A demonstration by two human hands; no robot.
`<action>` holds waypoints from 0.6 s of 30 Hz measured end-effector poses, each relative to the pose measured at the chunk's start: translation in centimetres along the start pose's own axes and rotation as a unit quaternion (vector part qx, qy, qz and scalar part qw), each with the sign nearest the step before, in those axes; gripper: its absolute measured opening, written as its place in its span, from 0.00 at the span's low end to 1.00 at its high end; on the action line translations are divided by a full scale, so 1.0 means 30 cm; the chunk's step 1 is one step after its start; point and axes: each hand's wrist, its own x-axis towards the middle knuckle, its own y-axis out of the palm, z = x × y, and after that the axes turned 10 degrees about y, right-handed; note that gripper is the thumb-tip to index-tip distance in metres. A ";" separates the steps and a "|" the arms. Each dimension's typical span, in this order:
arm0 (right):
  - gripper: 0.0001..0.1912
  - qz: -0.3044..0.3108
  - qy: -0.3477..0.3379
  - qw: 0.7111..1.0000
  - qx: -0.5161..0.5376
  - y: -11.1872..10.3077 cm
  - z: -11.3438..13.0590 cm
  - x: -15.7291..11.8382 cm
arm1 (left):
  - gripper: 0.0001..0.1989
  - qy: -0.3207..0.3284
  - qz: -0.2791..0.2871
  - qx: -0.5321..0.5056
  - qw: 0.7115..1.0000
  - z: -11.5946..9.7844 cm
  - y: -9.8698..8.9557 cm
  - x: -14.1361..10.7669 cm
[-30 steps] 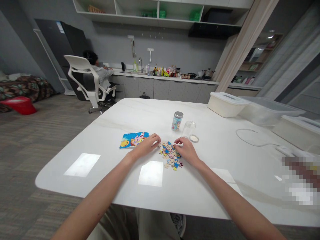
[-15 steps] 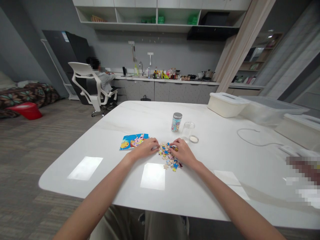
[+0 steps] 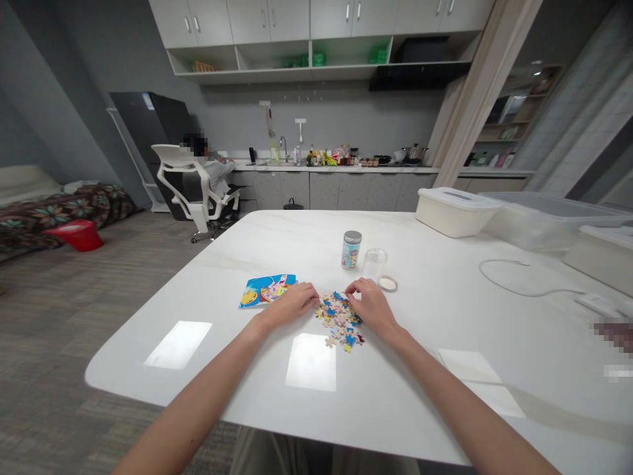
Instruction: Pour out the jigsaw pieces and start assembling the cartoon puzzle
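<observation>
A loose heap of jigsaw puzzle pieces (image 3: 339, 322), some printed side up and some bare wood, lies on the white table between my hands. My left hand (image 3: 297, 301) rests at the heap's left edge, its fingers drawn together; whatever is in them is hidden. At the upper right edge, my right hand (image 3: 372, 307) pinches what looks like a puzzle piece between thumb and forefinger. Partly behind my left hand is a colourful cartoon picture sheet (image 3: 262, 291). Beyond the pieces stand a printed jar with a metal lid (image 3: 351, 252) and a clear jar (image 3: 376, 264), with a round lid (image 3: 388, 284) beside it.
White storage boxes (image 3: 457, 214) and a clear bin (image 3: 548, 218) line the right side of the table (image 3: 198, 369). A grey cable (image 3: 524, 289) curls in front of them. Another person sits in a white chair (image 3: 185, 188) at the counter behind.
The view has tilted up slightly, so everything sits lower in the picture. My right hand has drawn back a little from the heap's middle to its upper right edge; my left has barely moved.
</observation>
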 end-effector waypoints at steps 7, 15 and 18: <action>0.11 0.013 0.006 0.999 -0.038 0.018 -0.048 0.009 | 0.12 -0.027 -0.004 0.029 0.999 0.011 0.013 -0.006; 0.12 0.030 0.032 0.999 -0.018 0.019 -0.046 0.006 | 0.10 -0.005 0.027 0.031 0.999 0.000 -0.032 -0.018; 0.12 0.032 0.025 0.999 -0.018 0.017 -0.030 0.000 | 0.08 0.013 0.057 0.019 0.998 -0.009 -0.047 -0.022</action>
